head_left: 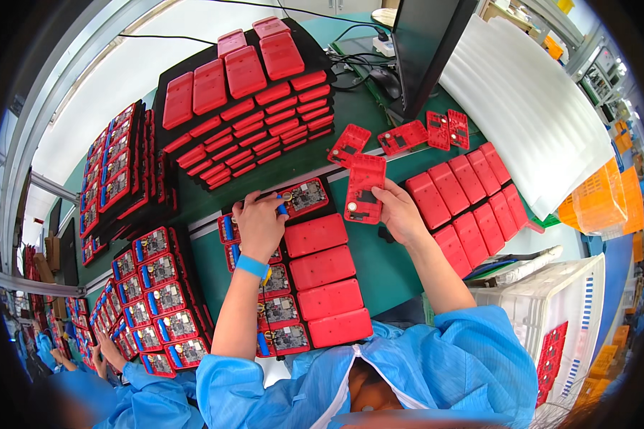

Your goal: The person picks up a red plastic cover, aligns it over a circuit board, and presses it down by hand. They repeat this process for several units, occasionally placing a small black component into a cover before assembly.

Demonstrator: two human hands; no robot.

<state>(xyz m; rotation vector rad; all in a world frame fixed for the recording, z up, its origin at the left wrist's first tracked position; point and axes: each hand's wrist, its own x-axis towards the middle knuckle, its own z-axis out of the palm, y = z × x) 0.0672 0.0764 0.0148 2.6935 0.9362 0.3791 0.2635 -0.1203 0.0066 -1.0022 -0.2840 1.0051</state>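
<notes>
My left hand (260, 227), with a blue strap at its wrist, has its fingers closed around a blue battery cell (281, 207) at the left end of an open red case with a circuit board (306, 196). My right hand (402, 214) grips a red case cover (365, 187), held tilted with its inside and a round silver part showing. Below the left hand stand more open cases with boards (277, 309), partly hidden by my forearm. Beside them runs a column of closed red cases (322, 268).
Loose red covers (402, 136) lie near a monitor (429, 57). Closed red cases (472, 189) stand in rows at right. Layered stacks of red cases (247, 107) rise at back left. A white crate (572, 329) is lower right. Another person's hand (109, 352) works at lower left.
</notes>
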